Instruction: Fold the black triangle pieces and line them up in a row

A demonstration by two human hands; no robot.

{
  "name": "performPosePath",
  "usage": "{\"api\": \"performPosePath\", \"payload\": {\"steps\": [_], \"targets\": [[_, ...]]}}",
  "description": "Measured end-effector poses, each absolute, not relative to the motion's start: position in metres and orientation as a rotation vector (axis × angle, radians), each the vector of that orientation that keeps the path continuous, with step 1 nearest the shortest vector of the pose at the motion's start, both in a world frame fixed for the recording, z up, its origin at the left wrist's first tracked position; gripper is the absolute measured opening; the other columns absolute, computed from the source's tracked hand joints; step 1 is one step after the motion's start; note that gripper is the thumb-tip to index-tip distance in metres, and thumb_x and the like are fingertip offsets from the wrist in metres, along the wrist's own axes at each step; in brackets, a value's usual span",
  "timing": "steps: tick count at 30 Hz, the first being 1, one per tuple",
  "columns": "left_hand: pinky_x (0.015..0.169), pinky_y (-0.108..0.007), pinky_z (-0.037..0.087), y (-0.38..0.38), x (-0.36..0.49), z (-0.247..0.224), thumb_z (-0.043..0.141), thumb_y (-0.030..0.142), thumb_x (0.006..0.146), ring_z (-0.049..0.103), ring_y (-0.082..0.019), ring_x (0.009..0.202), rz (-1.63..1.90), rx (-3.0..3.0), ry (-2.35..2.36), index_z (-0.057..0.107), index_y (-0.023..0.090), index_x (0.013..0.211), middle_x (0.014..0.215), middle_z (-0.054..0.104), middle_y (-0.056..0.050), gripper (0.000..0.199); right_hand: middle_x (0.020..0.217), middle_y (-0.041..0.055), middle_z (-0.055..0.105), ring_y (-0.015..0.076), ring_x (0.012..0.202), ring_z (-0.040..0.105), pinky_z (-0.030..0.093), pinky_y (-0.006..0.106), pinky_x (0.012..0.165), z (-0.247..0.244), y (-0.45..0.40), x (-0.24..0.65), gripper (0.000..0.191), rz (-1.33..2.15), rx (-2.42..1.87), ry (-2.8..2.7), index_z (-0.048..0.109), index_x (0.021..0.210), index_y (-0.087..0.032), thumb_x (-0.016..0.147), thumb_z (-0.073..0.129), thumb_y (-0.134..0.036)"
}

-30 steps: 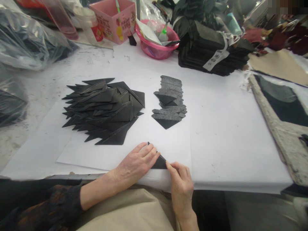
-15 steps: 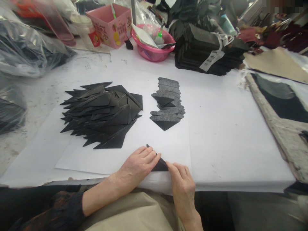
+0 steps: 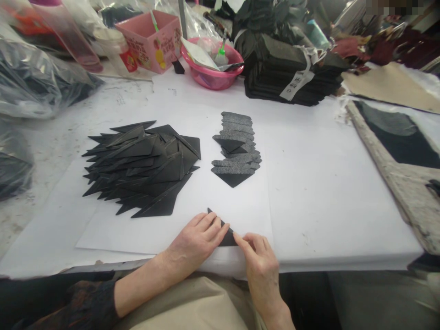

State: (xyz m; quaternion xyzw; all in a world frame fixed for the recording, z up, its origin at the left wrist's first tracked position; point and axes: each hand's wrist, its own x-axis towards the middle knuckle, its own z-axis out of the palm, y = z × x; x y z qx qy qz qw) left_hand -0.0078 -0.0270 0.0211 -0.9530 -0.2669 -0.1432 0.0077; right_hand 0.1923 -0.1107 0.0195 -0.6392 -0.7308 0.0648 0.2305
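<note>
While the black triangular piece is kept at the lower centre of the frame, little is changed: it is pressed flat under the left hand, fingers extended, and its right corner is pinched by the right hand, now slightly nearer.

Bare white paper lies open to the right of both hands, out to the grey board at the worktop's edge. Ahead, the heap of black triangles and the grey stack stand in the way, with a narrow bare lane between them.
</note>
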Motion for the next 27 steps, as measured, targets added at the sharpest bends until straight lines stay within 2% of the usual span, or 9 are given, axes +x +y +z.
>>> {"api": "performPosePath", "payload": {"steps": [7,12,15,20,27], "targets": [[0.094,-0.044,0.048,-0.029,-0.004,0.022,0.046,0.012,0.099,0.055,-0.03,0.112,-0.394,-2.963,-0.854,0.055,0.009,0.129,0.118,0.06,-0.013,0.032,0.097,0.0062,0.063,0.0141,0.084,0.056,0.049,0.028,0.076,0.02,-0.113,0.197,0.035,0.22,-1.733,-2.037,0.064,0.125,-0.026,0.099,0.045,-0.013],[0.101,-0.039,0.045,-0.026,-0.004,0.022,0.041,0.007,0.099,0.053,-0.025,0.118,-0.446,-2.991,-0.831,0.055,0.007,0.126,0.122,0.059,-0.013,0.031,0.095,0.0059,0.065,0.0151,0.084,0.058,0.049,0.029,0.074,0.02,-0.112,0.197,0.029,0.213,-1.718,-1.983,0.068,0.117,-0.024,0.098,0.048,-0.015],[0.099,-0.036,0.047,-0.025,-0.002,0.022,0.04,0.008,0.1,0.055,-0.023,0.114,-0.488,-3.014,-0.778,0.055,0.008,0.127,0.116,0.061,-0.012,0.03,0.094,0.0058,0.065,0.015,0.084,0.058,0.049,0.029,0.075,0.023,-0.111,0.197,0.028,0.231,-1.726,-1.984,0.068,0.115,-0.024,0.097,0.049,-0.014],[0.094,-0.042,0.049,-0.032,0.002,0.024,0.043,0.011,0.1,0.055,-0.028,0.114,-0.442,-3.005,-0.807,0.055,0.008,0.128,0.116,0.06,-0.013,0.03,0.097,0.0056,0.065,0.0149,0.085,0.058,0.049,0.029,0.077,0.024,-0.112,0.199,0.028,0.264,-1.721,-2.017,0.066,0.118,-0.024,0.096,0.052,-0.013],[0.102,-0.04,0.043,-0.035,0.005,0.021,0.041,0.007,0.1,0.052,-0.026,0.12,-0.425,-3.052,-0.806,0.054,0.005,0.128,0.122,0.058,-0.012,0.031,0.093,0.0043,0.065,0.0141,0.086,0.058,0.049,0.028,0.076,0.019,-0.118,0.204,0.018,0.298,-1.716,-1.864,0.068,0.103,-0.02,0.093,0.056,-0.01]]}}
